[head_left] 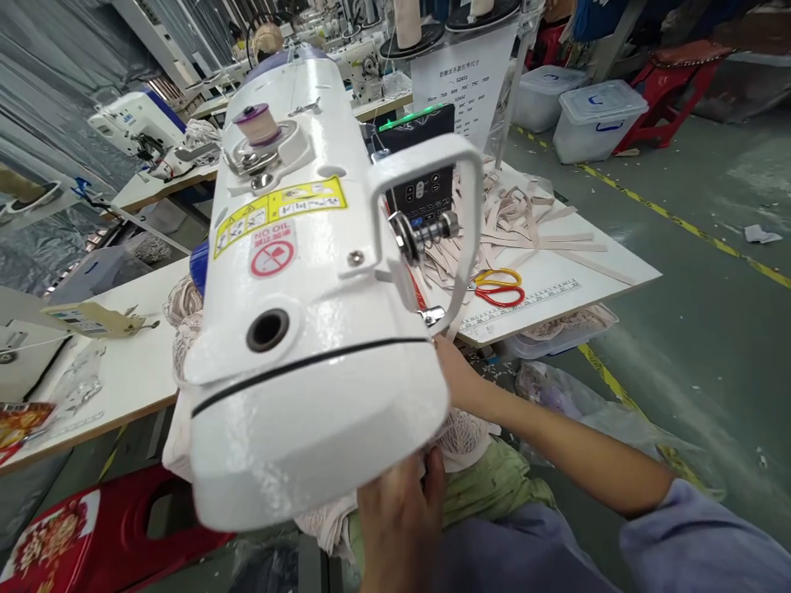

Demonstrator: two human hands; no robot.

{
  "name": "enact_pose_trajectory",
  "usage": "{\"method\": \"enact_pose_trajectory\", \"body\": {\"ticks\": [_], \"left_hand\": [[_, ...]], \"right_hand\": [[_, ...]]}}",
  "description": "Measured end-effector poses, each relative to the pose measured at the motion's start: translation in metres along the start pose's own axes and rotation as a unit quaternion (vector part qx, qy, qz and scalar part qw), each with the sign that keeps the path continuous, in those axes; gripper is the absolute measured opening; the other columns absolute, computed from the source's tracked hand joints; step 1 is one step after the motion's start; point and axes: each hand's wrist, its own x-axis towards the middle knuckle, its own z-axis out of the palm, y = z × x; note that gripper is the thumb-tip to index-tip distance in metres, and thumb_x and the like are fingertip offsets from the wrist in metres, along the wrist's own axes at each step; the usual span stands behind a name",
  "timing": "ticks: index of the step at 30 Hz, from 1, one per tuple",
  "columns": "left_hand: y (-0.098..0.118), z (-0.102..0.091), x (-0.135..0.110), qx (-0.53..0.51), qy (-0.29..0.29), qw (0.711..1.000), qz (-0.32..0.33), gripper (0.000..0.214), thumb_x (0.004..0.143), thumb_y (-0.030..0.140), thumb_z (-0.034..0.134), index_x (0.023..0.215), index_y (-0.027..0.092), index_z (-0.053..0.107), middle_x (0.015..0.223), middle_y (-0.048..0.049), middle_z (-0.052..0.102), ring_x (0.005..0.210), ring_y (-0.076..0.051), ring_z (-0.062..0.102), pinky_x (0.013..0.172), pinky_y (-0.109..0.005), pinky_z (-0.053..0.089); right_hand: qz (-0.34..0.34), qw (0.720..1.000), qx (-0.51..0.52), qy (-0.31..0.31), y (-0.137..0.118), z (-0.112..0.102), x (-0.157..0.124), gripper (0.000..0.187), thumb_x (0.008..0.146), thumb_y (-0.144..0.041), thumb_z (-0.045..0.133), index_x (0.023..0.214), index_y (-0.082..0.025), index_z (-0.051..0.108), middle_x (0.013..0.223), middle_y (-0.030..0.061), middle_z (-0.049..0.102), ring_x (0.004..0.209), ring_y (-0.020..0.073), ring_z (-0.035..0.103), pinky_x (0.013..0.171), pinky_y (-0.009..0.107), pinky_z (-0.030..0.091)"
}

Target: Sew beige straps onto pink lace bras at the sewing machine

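A white sewing machine head (321, 313) fills the middle of the view and hides its needle area. My left hand (399, 515) is low in front of it, thumb bent in against beige lace fabric (465, 432), with the other fingertips out of sight under the machine. On the machine's right side is my right hand (456, 375), reaching in behind the head; its fingers are hidden. The lace fabric lies partly over a green cloth (500, 486) on my lap. More beige fabric (330, 523) hangs below the machine.
Scissors (499, 288) with yellow and red handles lie by a printed ruler (531, 303) on the white table. Behind them are piled beige strips (512, 210). A red stool (117, 527) stands at lower left. Lidded plastic bins (599, 123) sit on the floor.
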Motion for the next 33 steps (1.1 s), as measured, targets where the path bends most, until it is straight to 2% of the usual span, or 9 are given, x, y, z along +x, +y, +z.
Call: {"method": "enact_pose_trajectory", "body": {"ticks": [2, 4, 9, 14, 17, 23, 26, 30, 33], "left_hand": [[0.001, 0.004, -0.004, 0.01, 0.013, 1.0, 0.005, 0.055, 0.096, 0.027, 0.051, 0.148, 0.018, 0.038, 0.129, -0.0183, 0.063, 0.115, -0.033, 0.062, 0.089, -0.044, 0.054], [-0.001, 0.007, -0.009, 0.015, 0.002, 1.0, 0.008, 0.056, 0.095, 0.027, 0.053, 0.148, 0.017, 0.038, 0.131, -0.0188, 0.062, 0.119, -0.035, 0.06, 0.092, -0.046, 0.053], [-0.009, 0.004, -0.015, 0.023, -0.03, 0.999, -0.006, 0.057, 0.095, 0.029, 0.053, 0.149, 0.017, 0.038, 0.133, -0.02, 0.061, 0.125, -0.038, 0.055, 0.098, -0.053, 0.05], [-0.009, 0.001, -0.013, 0.024, -0.041, 0.999, 0.016, 0.063, 0.094, 0.023, 0.055, 0.152, 0.017, 0.031, 0.141, -0.0206, 0.054, 0.129, -0.039, 0.052, 0.098, -0.053, 0.051], [-0.01, 0.0, -0.013, 0.027, -0.05, 0.998, 0.022, 0.065, 0.093, 0.023, 0.058, 0.152, 0.017, 0.031, 0.142, -0.021, 0.052, 0.129, -0.04, 0.052, 0.099, -0.056, 0.051], [-0.016, -0.002, -0.019, 0.068, -0.001, 0.996, 0.054, 0.087, 0.09, 0.017, 0.063, 0.157, 0.013, 0.008, 0.139, -0.0318, 0.05, 0.13, -0.046, 0.049, 0.09, -0.058, 0.055], [-0.017, -0.001, -0.019, 0.059, 0.018, 0.996, 0.066, 0.09, 0.089, 0.016, 0.065, 0.157, 0.016, 0.005, 0.145, -0.0318, 0.044, 0.132, -0.044, 0.048, 0.091, -0.054, 0.056], [-0.004, 0.0, -0.014, 0.027, 0.038, 0.998, 0.035, 0.086, 0.093, 0.023, 0.062, 0.157, 0.011, 0.006, 0.14, -0.0323, 0.048, 0.128, -0.043, 0.053, 0.088, -0.05, 0.058], [0.018, -0.002, -0.026, 0.008, 0.029, 0.999, 0.01, 0.081, 0.096, 0.027, 0.055, 0.157, 0.008, 0.005, 0.141, -0.0316, 0.049, 0.119, -0.04, 0.061, 0.084, -0.045, 0.06]], "right_hand": [[0.02, 1.0, -0.022, 0.008, -0.003, -0.001, -0.003, 0.021, 0.077, -0.012, 0.058, 0.096, -0.021, 0.06, 0.094, 0.0041, 0.058, 0.081, 0.0223, 0.057, 0.077, 0.037, 0.05], [0.049, 0.998, 0.017, 0.036, -0.006, -0.003, -0.009, 0.024, 0.081, -0.018, 0.059, 0.105, -0.022, 0.058, 0.09, 0.0029, 0.06, 0.069, 0.0184, 0.054, 0.068, 0.034, 0.049], [0.085, 0.983, 0.14, 0.087, -0.01, -0.007, -0.026, 0.034, 0.087, -0.041, 0.057, 0.114, -0.02, 0.053, 0.104, 0.0067, 0.061, 0.069, 0.0145, 0.053, 0.061, 0.029, 0.046], [0.124, 0.981, 0.135, 0.068, -0.011, -0.01, -0.044, 0.029, 0.086, -0.044, 0.058, 0.101, -0.02, 0.053, 0.087, 0.0029, 0.059, 0.072, 0.0161, 0.055, 0.063, 0.029, 0.046], [0.136, 0.982, 0.12, 0.062, -0.008, -0.011, -0.053, 0.026, 0.088, -0.044, 0.057, 0.099, -0.02, 0.054, 0.087, 0.003, 0.058, 0.078, 0.0175, 0.057, 0.066, 0.029, 0.046], [0.139, 0.983, 0.114, 0.026, -0.009, -0.008, -0.063, 0.026, 0.089, -0.045, 0.057, 0.096, -0.021, 0.055, 0.084, 0.0016, 0.058, 0.076, 0.0162, 0.055, 0.064, 0.028, 0.045], [0.141, 0.982, 0.126, 0.015, -0.014, -0.009, -0.064, 0.03, 0.087, -0.049, 0.059, 0.095, -0.021, 0.054, 0.083, 0.0016, 0.058, 0.076, 0.0165, 0.056, 0.066, 0.029, 0.046], [0.139, 0.98, 0.144, 0.0, -0.022, -0.013, -0.072, 0.043, 0.084, -0.061, 0.062, 0.096, -0.021, 0.054, 0.087, 0.0031, 0.06, 0.081, 0.0182, 0.057, 0.073, 0.031, 0.049], [0.141, 0.979, 0.148, -0.018, -0.03, -0.017, -0.084, 0.05, 0.081, -0.065, 0.064, 0.101, -0.02, 0.056, 0.093, 0.0061, 0.063, 0.089, 0.0213, 0.06, 0.078, 0.034, 0.051]]}}
